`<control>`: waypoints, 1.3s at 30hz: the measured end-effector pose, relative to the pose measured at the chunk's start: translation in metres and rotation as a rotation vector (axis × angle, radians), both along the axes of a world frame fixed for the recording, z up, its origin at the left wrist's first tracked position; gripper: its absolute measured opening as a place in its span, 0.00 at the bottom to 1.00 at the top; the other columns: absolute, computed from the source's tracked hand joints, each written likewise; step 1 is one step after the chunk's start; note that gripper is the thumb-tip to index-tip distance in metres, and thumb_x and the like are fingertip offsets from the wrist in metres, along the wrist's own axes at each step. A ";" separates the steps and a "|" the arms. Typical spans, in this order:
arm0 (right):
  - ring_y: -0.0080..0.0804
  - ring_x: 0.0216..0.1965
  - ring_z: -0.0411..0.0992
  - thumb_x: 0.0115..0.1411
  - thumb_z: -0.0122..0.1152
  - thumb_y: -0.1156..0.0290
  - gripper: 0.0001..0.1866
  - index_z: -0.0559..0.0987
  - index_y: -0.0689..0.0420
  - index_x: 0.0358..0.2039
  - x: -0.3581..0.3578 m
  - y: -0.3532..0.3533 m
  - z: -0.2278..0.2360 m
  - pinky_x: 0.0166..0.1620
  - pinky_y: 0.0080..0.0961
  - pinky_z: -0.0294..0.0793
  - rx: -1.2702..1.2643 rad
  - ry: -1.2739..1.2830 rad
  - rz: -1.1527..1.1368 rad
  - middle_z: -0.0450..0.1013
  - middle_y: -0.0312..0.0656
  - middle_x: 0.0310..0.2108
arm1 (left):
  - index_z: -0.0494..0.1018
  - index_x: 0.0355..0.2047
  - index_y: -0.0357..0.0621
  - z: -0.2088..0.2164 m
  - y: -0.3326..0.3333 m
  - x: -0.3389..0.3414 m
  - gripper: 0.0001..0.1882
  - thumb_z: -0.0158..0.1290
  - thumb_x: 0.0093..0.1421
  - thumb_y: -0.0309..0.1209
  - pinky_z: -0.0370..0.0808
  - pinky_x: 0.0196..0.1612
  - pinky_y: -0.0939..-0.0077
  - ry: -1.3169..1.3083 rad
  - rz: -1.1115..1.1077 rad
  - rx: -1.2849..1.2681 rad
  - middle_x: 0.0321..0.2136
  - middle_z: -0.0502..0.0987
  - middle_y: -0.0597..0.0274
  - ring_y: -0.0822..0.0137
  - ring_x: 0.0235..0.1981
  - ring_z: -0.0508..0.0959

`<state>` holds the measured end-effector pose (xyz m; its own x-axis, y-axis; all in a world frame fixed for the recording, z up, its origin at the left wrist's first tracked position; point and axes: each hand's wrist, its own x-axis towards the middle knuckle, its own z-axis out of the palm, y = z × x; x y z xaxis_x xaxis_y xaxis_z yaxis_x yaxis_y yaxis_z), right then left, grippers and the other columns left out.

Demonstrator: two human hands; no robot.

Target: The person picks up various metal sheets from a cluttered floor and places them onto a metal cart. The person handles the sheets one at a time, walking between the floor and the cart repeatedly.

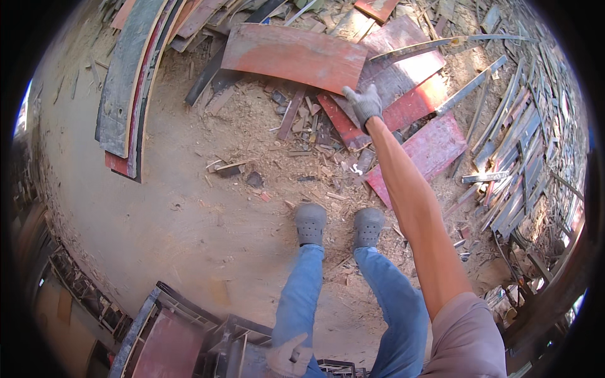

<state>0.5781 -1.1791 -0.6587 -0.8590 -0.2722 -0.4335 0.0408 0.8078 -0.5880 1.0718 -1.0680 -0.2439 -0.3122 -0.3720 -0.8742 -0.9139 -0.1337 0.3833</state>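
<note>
My right hand [364, 104], in a grey knit glove, is stretched forward over the pile of boards. Its thumb points left at the near right corner of a reddish board [293, 57], and the other fingers are apart from the thumb. I see no firm hold on that board. Beneath and beside the hand lie a red board [416, 101] and a wide, worn pinkish board [428, 151]. My left hand [290, 358], in a pale glove, hangs low by my left leg, somewhat blurred, with its fingers loosely extended and nothing clearly held.
At the left, several long boards [123, 94] lie stacked. Wood chips and scraps [302, 151] cover the ground before my grey clogs [311, 222]. To the right is a large heap of thin wood strips [517, 151]. A frame with a reddish panel [167, 346] stands at the lower left.
</note>
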 end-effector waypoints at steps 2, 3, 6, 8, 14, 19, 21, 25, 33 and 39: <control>0.55 0.56 0.73 0.40 0.76 0.34 0.59 0.69 0.76 0.55 -0.026 -0.043 -0.024 0.56 0.42 0.73 0.148 0.015 -0.230 0.74 0.69 0.51 | 0.76 0.52 0.37 -0.003 0.004 0.031 0.18 0.55 0.64 0.31 0.79 0.36 0.70 0.060 0.018 0.081 0.34 0.82 0.57 0.65 0.32 0.80; 0.51 0.49 0.77 0.42 0.77 0.37 0.53 0.72 0.74 0.52 -0.021 -0.068 -0.031 0.49 0.41 0.76 0.332 0.228 -0.309 0.76 0.63 0.45 | 0.75 0.54 0.36 -0.005 0.005 0.042 0.18 0.53 0.65 0.29 0.79 0.36 0.71 0.091 0.033 0.117 0.35 0.81 0.58 0.67 0.33 0.79; 0.36 0.29 0.77 0.47 0.78 0.45 0.35 0.80 0.66 0.39 0.007 -0.080 -0.031 0.31 0.34 0.74 -0.075 -0.229 -0.359 0.78 0.49 0.29 | 0.76 0.50 0.39 0.000 0.008 0.048 0.13 0.51 0.69 0.31 0.77 0.34 0.71 0.113 0.075 0.119 0.32 0.78 0.63 0.70 0.31 0.75; 0.21 0.14 0.63 0.53 0.78 0.55 0.18 0.80 0.54 0.23 0.019 -0.085 -0.023 0.18 0.24 0.59 -0.607 -0.809 -0.411 0.69 0.35 0.15 | 0.78 0.45 0.40 -0.002 0.005 0.041 0.13 0.54 0.65 0.34 0.77 0.33 0.68 0.120 0.085 0.016 0.30 0.79 0.61 0.66 0.29 0.77; 0.22 0.31 0.76 0.58 0.71 0.69 0.13 0.83 0.64 0.39 0.121 -0.042 0.170 0.36 0.24 0.77 -0.900 -0.506 -0.278 0.81 0.36 0.34 | 0.76 0.52 0.36 -0.005 -0.015 0.004 0.28 0.67 0.53 0.38 0.74 0.24 0.76 0.307 -0.210 -0.381 0.21 0.80 0.65 0.72 0.17 0.76; 0.19 0.13 0.66 0.60 0.68 0.64 0.13 0.80 0.61 0.34 0.208 0.093 0.381 0.17 0.19 0.63 -0.422 -0.850 -0.438 0.75 0.35 0.21 | 0.58 0.67 0.33 0.020 0.011 -0.003 0.49 0.68 0.53 0.44 0.77 0.50 0.63 0.148 0.105 -0.393 0.52 0.78 0.47 0.57 0.46 0.81; 0.19 0.13 0.65 0.61 0.66 0.65 0.11 0.80 0.61 0.34 0.219 0.161 0.463 0.16 0.18 0.62 -0.409 -0.892 -0.539 0.75 0.36 0.22 | 0.48 0.71 0.35 0.044 -0.018 -0.034 0.53 0.65 0.56 0.47 0.64 0.66 0.52 0.044 -0.229 -0.762 0.66 0.61 0.38 0.43 0.63 0.66; 0.21 0.16 0.68 0.64 0.63 0.65 0.10 0.79 0.60 0.34 0.234 0.275 0.620 0.19 0.18 0.64 -0.393 -1.030 -0.649 0.76 0.37 0.22 | 0.70 0.61 0.45 0.112 -0.057 -0.090 0.37 0.61 0.58 0.54 0.68 0.63 0.52 0.624 -0.734 -0.901 0.60 0.71 0.48 0.44 0.62 0.69; 0.34 0.53 0.74 0.64 0.64 0.46 0.40 0.66 0.67 0.63 0.319 0.429 0.695 0.57 0.30 0.72 -0.078 -0.023 -0.155 0.74 0.51 0.54 | 0.77 0.45 0.38 0.182 0.071 -0.109 0.23 0.54 0.68 0.49 0.74 0.43 0.72 0.579 0.043 -0.225 0.36 0.82 0.58 0.65 0.35 0.78; 0.28 0.40 0.78 0.63 0.67 0.52 0.25 0.80 0.64 0.46 0.417 0.543 0.740 0.45 0.29 0.75 -0.330 -0.280 -0.552 0.82 0.46 0.39 | 0.70 0.26 0.40 0.198 0.213 -0.094 0.26 0.53 0.69 0.52 0.62 0.30 0.70 0.599 0.210 -0.106 0.21 0.64 0.69 0.72 0.26 0.59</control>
<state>0.9952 -0.6359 0.0815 -0.7777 0.0164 -0.6285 0.5795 0.4064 -0.7064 0.9778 -0.8555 -0.0460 -0.6460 -0.5531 -0.5261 -0.4956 -0.2202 0.8401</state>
